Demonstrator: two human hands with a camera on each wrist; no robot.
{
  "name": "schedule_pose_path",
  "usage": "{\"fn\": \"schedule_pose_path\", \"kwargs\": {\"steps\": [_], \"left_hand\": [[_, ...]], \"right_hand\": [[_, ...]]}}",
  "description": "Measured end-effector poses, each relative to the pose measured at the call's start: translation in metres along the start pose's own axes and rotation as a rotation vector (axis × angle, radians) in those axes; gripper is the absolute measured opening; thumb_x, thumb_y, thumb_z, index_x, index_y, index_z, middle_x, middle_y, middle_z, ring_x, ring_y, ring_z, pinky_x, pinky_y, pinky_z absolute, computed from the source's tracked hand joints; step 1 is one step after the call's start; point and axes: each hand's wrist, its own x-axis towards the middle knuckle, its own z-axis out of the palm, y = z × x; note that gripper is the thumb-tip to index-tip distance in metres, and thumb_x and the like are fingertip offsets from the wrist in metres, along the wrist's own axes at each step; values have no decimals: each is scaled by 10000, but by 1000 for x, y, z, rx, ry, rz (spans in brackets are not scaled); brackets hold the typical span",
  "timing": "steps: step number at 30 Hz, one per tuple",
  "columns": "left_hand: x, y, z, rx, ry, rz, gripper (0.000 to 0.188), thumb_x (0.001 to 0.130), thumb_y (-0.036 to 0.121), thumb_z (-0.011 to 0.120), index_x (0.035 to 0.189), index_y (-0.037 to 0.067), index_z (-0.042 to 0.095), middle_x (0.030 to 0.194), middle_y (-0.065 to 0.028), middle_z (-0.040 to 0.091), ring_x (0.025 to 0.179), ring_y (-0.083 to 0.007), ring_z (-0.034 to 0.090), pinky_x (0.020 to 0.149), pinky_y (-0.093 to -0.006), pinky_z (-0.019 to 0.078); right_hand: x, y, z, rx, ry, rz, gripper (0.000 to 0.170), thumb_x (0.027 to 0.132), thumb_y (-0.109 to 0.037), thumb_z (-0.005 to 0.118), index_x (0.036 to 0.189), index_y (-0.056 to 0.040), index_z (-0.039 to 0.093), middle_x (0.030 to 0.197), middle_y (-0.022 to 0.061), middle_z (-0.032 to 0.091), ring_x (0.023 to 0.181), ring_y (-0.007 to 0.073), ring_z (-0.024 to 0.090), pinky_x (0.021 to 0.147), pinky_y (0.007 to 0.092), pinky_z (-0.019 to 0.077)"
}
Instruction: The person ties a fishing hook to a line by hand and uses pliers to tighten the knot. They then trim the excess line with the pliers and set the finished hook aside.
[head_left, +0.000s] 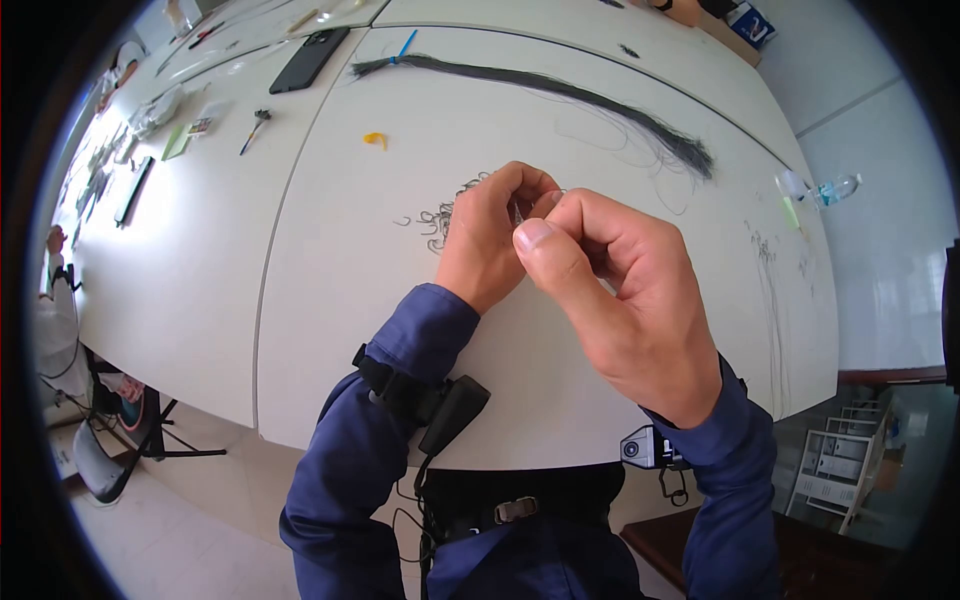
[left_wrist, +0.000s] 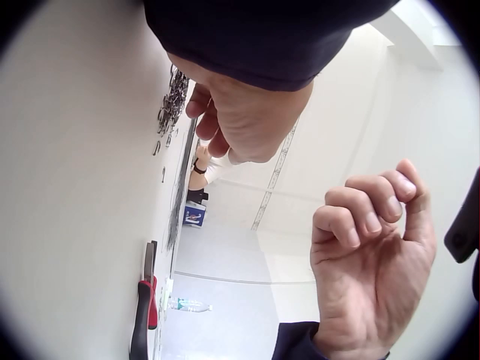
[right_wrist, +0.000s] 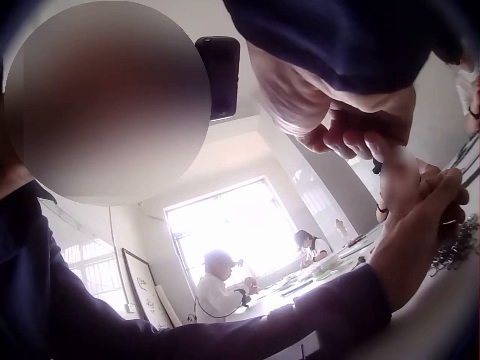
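In the head view, my left hand (head_left: 485, 240) and right hand (head_left: 640, 300) meet over the white table. A small, thin grey piece (head_left: 517, 213) shows between them, by the right thumb tip; its exact shape is unclear. The right thumb and index finger pinch it, while the left fingers curl round its other side. Just beyond the left hand lies a loose pile of small dark metal hooks (head_left: 438, 222). From the left wrist view, the left hand (left_wrist: 251, 120) is beside the hooks (left_wrist: 174, 101), and the right hand (left_wrist: 371, 262) has curled fingers.
A long bundle of dark strands (head_left: 560, 88) with a blue tie lies across the far table. A yellow piece (head_left: 375, 140) and a black phone (head_left: 310, 60) are to the left. Red-and-black pliers (left_wrist: 146, 307) show in the left wrist view. A bottle (head_left: 836, 190) is at right.
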Motion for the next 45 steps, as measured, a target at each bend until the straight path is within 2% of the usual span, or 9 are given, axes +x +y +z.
{"fn": "schedule_pose_path", "kwargs": {"steps": [2, 6, 10, 20, 27, 32, 35, 37, 45], "left_hand": [[1, 1, -1, 37, -2, -23, 135, 920, 141, 686, 941, 11, 656, 768, -66, 661, 675, -147, 567, 649, -300, 477], [-2, 11, 1, 290, 33, 72, 133, 918, 127, 680, 951, 1, 654, 804, -91, 678, 703, -187, 592, 687, -306, 487], [-1, 9, 2, 293, 38, 97, 104, 934, 111, 682, 942, 11, 654, 775, -1, 642, 710, -77, 540, 674, -247, 447], [0, 6, 2, 301, 36, 88, 135, 932, 139, 676, 935, 6, 654, 742, -39, 640, 650, -132, 538, 638, -285, 457], [1, 4, 3, 282, 44, 80, 142, 936, 147, 677, 936, 6, 660, 740, -26, 639, 656, -109, 541, 644, -269, 457], [0, 5, 2, 276, 26, 26, 146, 932, 148, 684, 946, 4, 664, 746, -19, 641, 667, -99, 544, 652, -264, 460], [0, 7, 2, 294, 8, 54, 154, 957, 146, 672, 964, -7, 654, 818, -5, 651, 762, -70, 590, 721, -234, 486], [0, 4, 1, 297, 32, 74, 148, 943, 148, 677, 953, 1, 659, 772, -14, 640, 696, -84, 551, 671, -251, 466], [0, 1, 4, 258, 45, 61, 157, 938, 155, 679, 944, 0, 654, 753, -13, 628, 658, -83, 520, 627, -253, 449]], "right_hand": [[-6, -6, 5, 77, 30, -159, 231, 985, -141, 599, 801, -13, 544, 849, 27, 561, 687, 80, 487, 619, 216, 394], [-26, -30, 12, 109, -81, -326, 229, 990, -152, 595, 811, -16, 550, 838, 26, 561, 690, 83, 492, 628, 219, 398], [-43, -37, 13, 107, -210, -382, 228, 994, -164, 591, 821, -19, 556, 828, 25, 562, 692, 86, 497, 637, 223, 402], [-75, -53, -17, 157, -425, -460, 230, 1004, -193, 581, 845, -27, 572, 803, 23, 563, 699, 94, 509, 660, 230, 412], [-82, -53, -34, 183, -287, -443, 234, 1012, -213, 573, 863, -33, 583, 785, 22, 565, 704, 100, 517, 676, 236, 419], [-81, -45, -12, 246, -451, -417, 239, 1017, -227, 568, 875, -37, 591, 772, 21, 565, 707, 104, 523, 687, 240, 424], [-82, -43, -10, 294, -513, -427, 242, 1020, -236, 565, 883, -39, 596, 765, 20, 566, 709, 106, 527, 694, 242, 427], [-79, -42, -9, 314, -497, -410, 245, 1023, -242, 563, 888, -41, 599, 759, 20, 566, 710, 107, 529, 699, 244, 429], [-63, -24, 8, 527, -342, -165, 257, 1031, -265, 555, 908, -47, 612, 739, 18, 567, 715, 114, 539, 717, 250, 437]]}}
